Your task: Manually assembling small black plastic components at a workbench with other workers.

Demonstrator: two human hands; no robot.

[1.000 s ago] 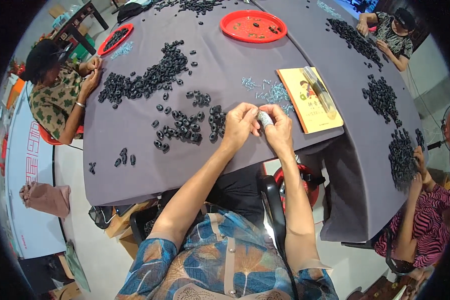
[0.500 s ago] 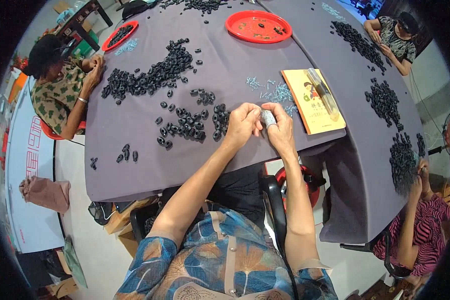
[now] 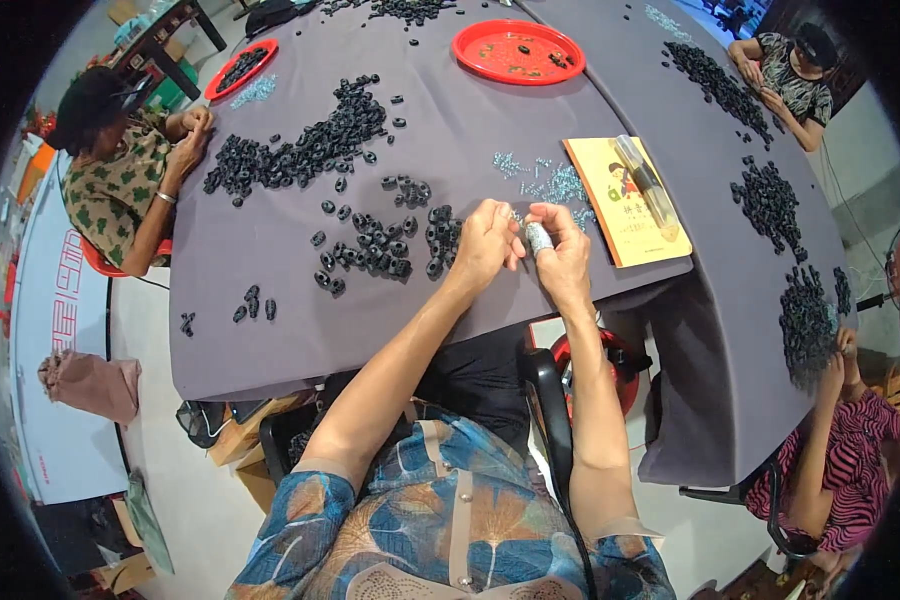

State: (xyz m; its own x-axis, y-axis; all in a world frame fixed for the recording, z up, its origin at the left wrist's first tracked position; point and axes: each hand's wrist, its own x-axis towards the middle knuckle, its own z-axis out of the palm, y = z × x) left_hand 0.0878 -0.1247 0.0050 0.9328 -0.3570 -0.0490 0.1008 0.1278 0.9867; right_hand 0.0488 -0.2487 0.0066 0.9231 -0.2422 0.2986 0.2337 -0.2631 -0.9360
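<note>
Both hands are raised over the near part of the table, close together. My left hand (image 3: 485, 245) is closed, fingertips pinched together; whatever is in them is too small to make out. Just right of it, my right hand (image 3: 566, 258) has its fingers curled and its thumb pressed inward, its tip covered by a silvery-grey wrap (image 3: 538, 236). Any piece between these fingers is hidden. Small black plastic parts (image 3: 443, 240) lie directly left of my left hand. Beyond my right hand is a scatter of small clear-bluish pieces (image 3: 555, 183).
A yellow book (image 3: 615, 215) with a clear tube-like packet (image 3: 652, 190) on it lies right of my hands. More black parts (image 3: 305, 145) are heaped at left. A red tray (image 3: 520, 75) stands at the back. Other people work at the left and right table sides.
My hands have drawn slightly apart, the right one shifting a little right. The right thumb has turned so its silvery wrap looks rounder.
</note>
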